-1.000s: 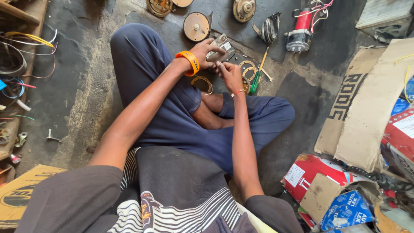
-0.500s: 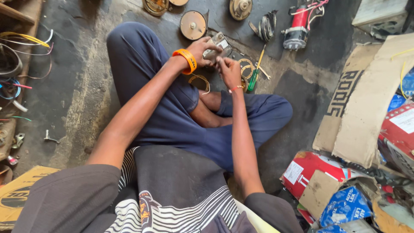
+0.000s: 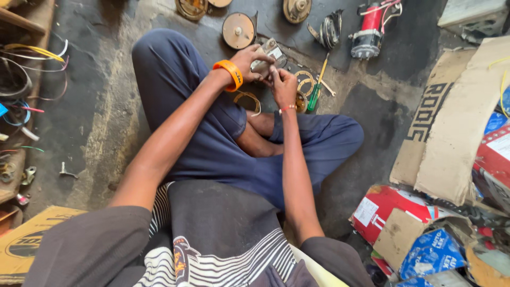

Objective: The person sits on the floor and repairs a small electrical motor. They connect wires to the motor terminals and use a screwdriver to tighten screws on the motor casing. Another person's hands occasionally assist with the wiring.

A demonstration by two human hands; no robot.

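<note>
- Loose wires (image 3: 32, 58) lay at the far left beside a shelf.
- The left hand (image 3: 249, 59), an orange band (image 3: 229, 74) on its wrist, had its fingers wrapped around a small metal part (image 3: 268, 53), held above the knees.
- The right hand (image 3: 282, 85) pinched the same part from below, fingers narrow.
- A green screwdriver (image 3: 317, 91) lay on the floor just right of the hands.
- A red motor (image 3: 369, 32) stood farther right.
- Torn cardboard (image 3: 451, 133) sat at the far right.
</note>
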